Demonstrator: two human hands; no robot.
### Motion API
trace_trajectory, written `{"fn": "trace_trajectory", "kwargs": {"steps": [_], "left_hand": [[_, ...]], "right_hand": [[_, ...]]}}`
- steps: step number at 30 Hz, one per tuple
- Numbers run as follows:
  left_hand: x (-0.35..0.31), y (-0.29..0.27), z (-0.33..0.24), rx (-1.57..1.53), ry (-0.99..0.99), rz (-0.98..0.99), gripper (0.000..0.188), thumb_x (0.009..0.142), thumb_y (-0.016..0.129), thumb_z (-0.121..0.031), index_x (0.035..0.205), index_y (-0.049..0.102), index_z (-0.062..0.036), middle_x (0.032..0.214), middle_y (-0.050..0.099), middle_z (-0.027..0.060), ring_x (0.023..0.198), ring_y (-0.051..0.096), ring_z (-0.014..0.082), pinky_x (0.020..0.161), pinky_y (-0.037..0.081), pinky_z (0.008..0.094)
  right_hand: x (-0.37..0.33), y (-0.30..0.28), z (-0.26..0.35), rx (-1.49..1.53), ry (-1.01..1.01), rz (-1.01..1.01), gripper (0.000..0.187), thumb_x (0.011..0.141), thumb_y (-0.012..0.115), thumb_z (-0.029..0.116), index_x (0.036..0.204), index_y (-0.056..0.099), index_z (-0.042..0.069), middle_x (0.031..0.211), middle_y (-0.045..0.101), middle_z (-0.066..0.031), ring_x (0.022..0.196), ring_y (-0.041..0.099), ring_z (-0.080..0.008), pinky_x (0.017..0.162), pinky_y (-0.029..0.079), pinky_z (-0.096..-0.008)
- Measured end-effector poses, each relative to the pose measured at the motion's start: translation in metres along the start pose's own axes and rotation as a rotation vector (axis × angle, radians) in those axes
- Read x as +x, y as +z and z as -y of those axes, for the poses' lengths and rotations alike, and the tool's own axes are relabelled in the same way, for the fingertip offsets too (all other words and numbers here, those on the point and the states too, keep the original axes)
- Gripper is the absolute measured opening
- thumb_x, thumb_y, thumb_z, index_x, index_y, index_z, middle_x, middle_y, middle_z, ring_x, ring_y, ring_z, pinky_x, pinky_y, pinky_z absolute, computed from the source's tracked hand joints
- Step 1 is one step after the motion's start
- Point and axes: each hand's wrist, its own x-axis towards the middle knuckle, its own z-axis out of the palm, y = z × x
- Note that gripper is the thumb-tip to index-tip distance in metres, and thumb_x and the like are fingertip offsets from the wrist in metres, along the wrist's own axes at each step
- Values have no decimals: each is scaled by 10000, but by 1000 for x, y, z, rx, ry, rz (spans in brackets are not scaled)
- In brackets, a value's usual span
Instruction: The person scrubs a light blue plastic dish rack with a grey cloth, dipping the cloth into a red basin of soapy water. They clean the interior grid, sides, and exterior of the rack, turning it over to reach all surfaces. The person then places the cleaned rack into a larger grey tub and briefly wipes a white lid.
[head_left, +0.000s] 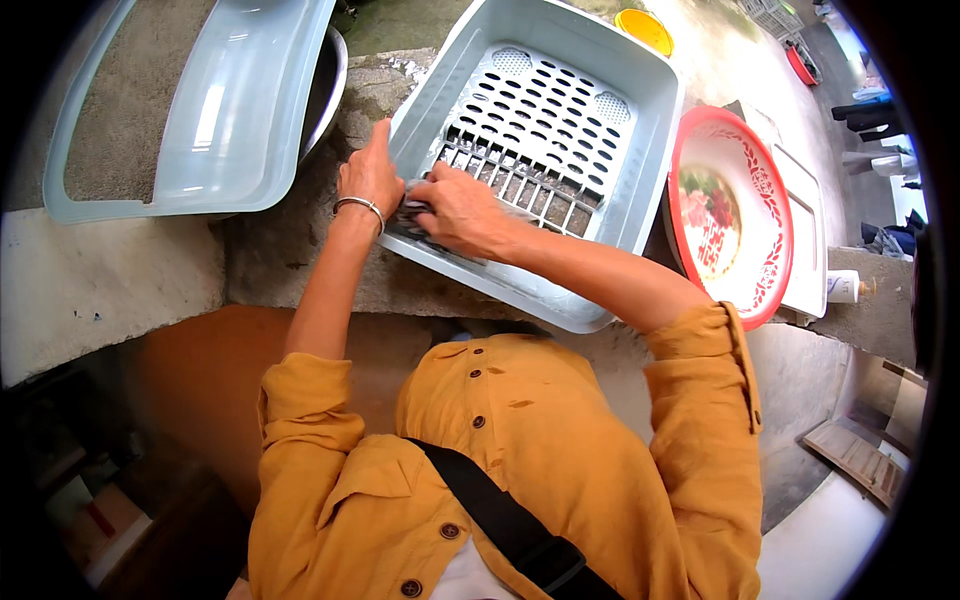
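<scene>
A pale blue plastic tray (655, 120) with deep walls lies at a slant on the concrete ledge in front of me. Its floor is a white panel (540, 110) pierced with round holes, with a slatted grille (520, 185) on the near side. My left hand (370, 182), a bangle on its wrist, grips the tray's left rim, with the index finger stretched along it. Just inside that wall, my right hand (465, 212) is closed on a crumpled greyish rag (416, 214) and presses it to the near left corner. The fingers partly hide the rag.
At left lies a pale blue plastic hood (235, 110) with a large opening, over a metal bowl (338, 90). A red-rimmed white basin (745, 145) with a floral pattern stands right of the tray, by a white bottle (843, 286). Farther back is a yellow tub (645, 30).
</scene>
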Motion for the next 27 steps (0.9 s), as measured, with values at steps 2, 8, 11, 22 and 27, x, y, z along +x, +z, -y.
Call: {"fn": "trace_trajectory", "kwargs": {"steps": [2,8,11,22,27], "left_hand": [[-1,-1,-2,5,2,6,590,755,616,-20,1281,388,-155,977,634,243,916,593,452,800,466,514],[-1,4,6,-4,-15,-18,580,774,607,-24,1288,378,-165,964,637,239,908,596,447,793,468,515],[0,4,3,-9,-18,-20,570,783,594,-21,1290,376,-167,957,638,238,902,598,447,792,467,516],[0,0,1,-1,-32,30,586,780,595,-4,1301,368,-148,961,636,247,914,600,437,794,458,506],[-1,-1,1,1,-11,25,593,782,591,9,1306,352,-137,970,632,256,935,594,440,813,453,500]], "right_hand": [[8,34,-16,-92,-75,64,247,761,606,126,996,669,86,980,559,-167,910,587,-331,780,507,-418],[-26,-2,-38,-172,-137,453,181,780,531,73,921,640,45,930,581,-168,913,594,-343,772,517,-401],[-64,-40,-54,-245,-202,633,164,793,527,73,875,646,-4,997,606,-179,881,629,-350,715,528,-419],[-5,-20,-5,652,332,220,249,810,539,179,922,602,-34,801,634,-237,737,621,-316,717,478,-416],[-11,-13,-7,512,117,394,280,849,476,242,981,507,-4,729,549,-242,689,526,-400,669,433,-481]]}}
